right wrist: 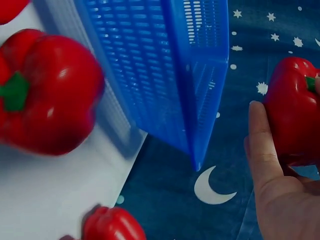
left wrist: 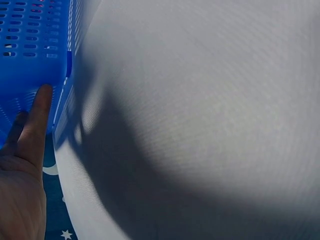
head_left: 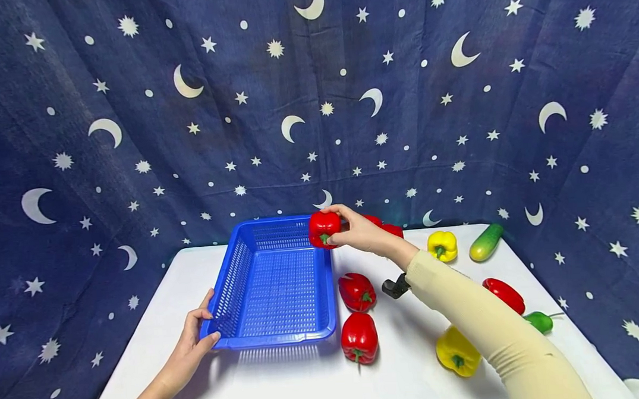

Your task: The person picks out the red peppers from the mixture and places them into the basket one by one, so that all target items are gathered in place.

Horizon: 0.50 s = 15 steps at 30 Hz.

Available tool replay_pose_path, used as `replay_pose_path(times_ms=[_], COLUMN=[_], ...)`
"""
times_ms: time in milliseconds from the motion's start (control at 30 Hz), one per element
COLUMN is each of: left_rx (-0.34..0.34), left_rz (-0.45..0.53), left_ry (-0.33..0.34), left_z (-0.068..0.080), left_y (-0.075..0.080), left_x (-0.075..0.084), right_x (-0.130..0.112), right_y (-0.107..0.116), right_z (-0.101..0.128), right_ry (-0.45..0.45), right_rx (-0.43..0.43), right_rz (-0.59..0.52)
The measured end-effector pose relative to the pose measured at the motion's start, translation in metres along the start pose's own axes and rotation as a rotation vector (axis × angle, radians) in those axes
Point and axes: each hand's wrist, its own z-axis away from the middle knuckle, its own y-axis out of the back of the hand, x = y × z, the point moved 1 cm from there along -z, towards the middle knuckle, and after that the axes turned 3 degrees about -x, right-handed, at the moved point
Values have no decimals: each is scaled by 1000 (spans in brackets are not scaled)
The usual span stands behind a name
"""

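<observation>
My right hand (head_left: 361,230) grips a red bell pepper (head_left: 323,228) above the back right rim of the blue plastic basket (head_left: 332,306). In the right wrist view, fingers lie along the side of this pepper (right wrist: 292,115), beside the basket's wall. At the basket's front left corner, my left hand (head_left: 189,342) holds the rim, thumb at the front and fingers on the left side. The left wrist view shows a straight digit (left wrist: 37,122) against the blue corner. No vegetable shows on the basket's perforated floor.
Right of the basket lie red peppers (head_left: 357,292), (head_left: 359,337) on the white table (head_left: 285,385); more red peppers (head_left: 393,229) sit partly behind my right hand. Farther right are yellow peppers (head_left: 442,246), a cucumber (head_left: 486,242), another red pepper (head_left: 506,295) and a green vegetable (head_left: 539,322).
</observation>
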Motion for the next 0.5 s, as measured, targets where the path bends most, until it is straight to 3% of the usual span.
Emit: replay_pose_path(times_ms=[500], left_rx=[6], left_rz=[-14], left_ry=[-1], left_z=[-1], left_y=[1], left_x=[1], right_x=[-12], right_y=[-28], right_z=[-44], right_ry=[54], right_rx=[-33], right_rz=[21])
